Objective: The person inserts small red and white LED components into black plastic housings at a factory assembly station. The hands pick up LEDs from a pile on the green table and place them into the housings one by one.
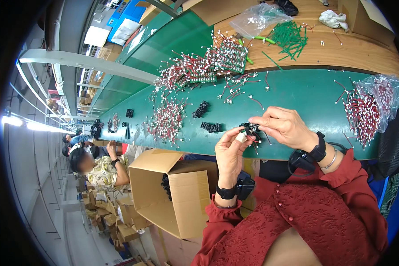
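My left hand (pixel 228 155) is closed in a pinch around a small black plastic part (pixel 252 130) with a red wire by it. A whitish patch shows at its fingertips; whether it is a finger cover or a connector I cannot tell. My right hand (pixel 288 127) meets it from the right, thumb and fingers pinched at the same black part, where a thin dark end shows between them. The fingers hide most of the part. Just left of my hands, a black plastic cluster (pixel 211 127) lies on the green table (pixel 310 102), with another black cluster (pixel 201 109) behind it.
Red wires with white connectors form a pile (pixel 167 119) at left and a bagged heap (pixel 363 106) at right. Wired green boards (pixel 228 57) lie behind. Green strips (pixel 289 40) rest on a wooden surface. An open carton (pixel 190 204) stands left of me; a person (pixel 104 168) sits beyond.
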Demonstrator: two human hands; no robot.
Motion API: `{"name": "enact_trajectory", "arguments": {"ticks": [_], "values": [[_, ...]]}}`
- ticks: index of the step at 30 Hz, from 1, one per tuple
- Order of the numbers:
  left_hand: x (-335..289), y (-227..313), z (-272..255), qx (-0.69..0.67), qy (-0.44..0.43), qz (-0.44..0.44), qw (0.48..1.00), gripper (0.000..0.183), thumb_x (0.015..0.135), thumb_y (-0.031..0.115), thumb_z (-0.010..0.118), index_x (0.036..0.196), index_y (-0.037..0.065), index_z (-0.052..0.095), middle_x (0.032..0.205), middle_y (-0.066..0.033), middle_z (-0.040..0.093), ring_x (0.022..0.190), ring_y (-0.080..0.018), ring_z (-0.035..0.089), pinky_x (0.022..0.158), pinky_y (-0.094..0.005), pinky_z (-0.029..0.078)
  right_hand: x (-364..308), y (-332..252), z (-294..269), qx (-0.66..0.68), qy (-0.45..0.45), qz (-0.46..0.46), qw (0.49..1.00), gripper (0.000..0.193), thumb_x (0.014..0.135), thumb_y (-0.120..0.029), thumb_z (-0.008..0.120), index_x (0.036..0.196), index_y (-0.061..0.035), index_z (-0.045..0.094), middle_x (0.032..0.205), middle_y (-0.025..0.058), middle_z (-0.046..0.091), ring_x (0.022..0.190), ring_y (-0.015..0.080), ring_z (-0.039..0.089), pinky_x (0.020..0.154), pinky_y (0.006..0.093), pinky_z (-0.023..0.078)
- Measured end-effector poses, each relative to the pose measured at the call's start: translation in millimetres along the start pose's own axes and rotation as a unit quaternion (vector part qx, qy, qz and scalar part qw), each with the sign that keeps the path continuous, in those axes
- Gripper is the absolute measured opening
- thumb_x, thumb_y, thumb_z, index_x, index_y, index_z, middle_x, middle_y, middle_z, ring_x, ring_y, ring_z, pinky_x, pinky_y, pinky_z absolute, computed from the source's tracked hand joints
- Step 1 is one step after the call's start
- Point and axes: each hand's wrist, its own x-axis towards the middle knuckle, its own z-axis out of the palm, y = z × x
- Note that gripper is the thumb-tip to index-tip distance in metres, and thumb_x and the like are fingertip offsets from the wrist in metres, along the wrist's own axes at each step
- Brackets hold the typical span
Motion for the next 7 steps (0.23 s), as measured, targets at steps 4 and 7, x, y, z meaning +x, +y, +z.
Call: {"name": "enact_trajectory", "arguments": {"ticks": [4,7], "values": [[0,-3,-2,0.023,0.013,-0.011,1.000,0.018,0.085,-0.004,0.052,0.103,-0.005,0.057,0.094,-0.0142,0.063,0.082,-0.0256,0.065,0.073,-0.0298,0.054,1,-4,0,-0.089,0.020,-0.006,0.996,0.029,0.076,-0.014,0.065,0.105,-0.0101,0.063,0.070,0.0023,0.053,0.061,0.0194,0.057,0.049,0.0325,0.045],[1,-8,-11,0.037,-0.013,0.019,0.999,0.018,0.086,-0.003,0.052,0.103,-0.005,0.057,0.098,-0.0141,0.062,0.083,-0.0271,0.065,0.073,-0.0310,0.055,2,-2,-3,-0.106,0.028,0.008,0.994,0.036,0.076,-0.009,0.064,0.112,-0.0103,0.061,0.068,0.0047,0.053,0.059,0.0221,0.055,0.050,0.0337,0.044]]}}
